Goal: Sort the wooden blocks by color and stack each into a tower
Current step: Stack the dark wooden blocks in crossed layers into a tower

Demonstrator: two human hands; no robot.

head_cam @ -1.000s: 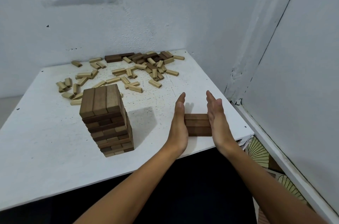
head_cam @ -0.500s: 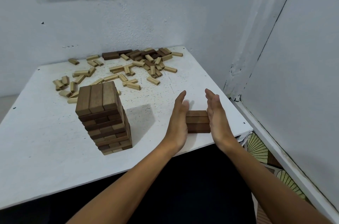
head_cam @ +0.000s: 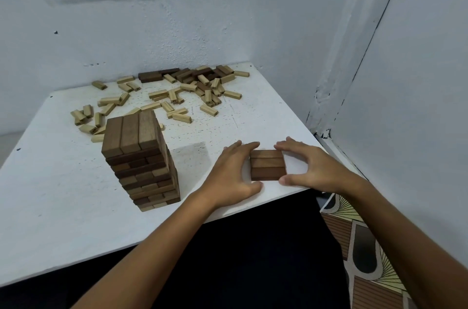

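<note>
Two bare forearms reach in from the bottom edge toward a white table (head_cam: 50, 207). No sleeves, watch, rings or bracelets show on either. The left hand (head_cam: 233, 174) and the right hand (head_cam: 316, 169) are ungloved, with short, unpainted fingernails.

Head view, looking forward-down, close over table (head_cam: 63, 207) corner.

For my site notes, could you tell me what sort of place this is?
Probably a plain room corner at home: a white table against bare painted walls, with patterned floor covering beside it.
</note>
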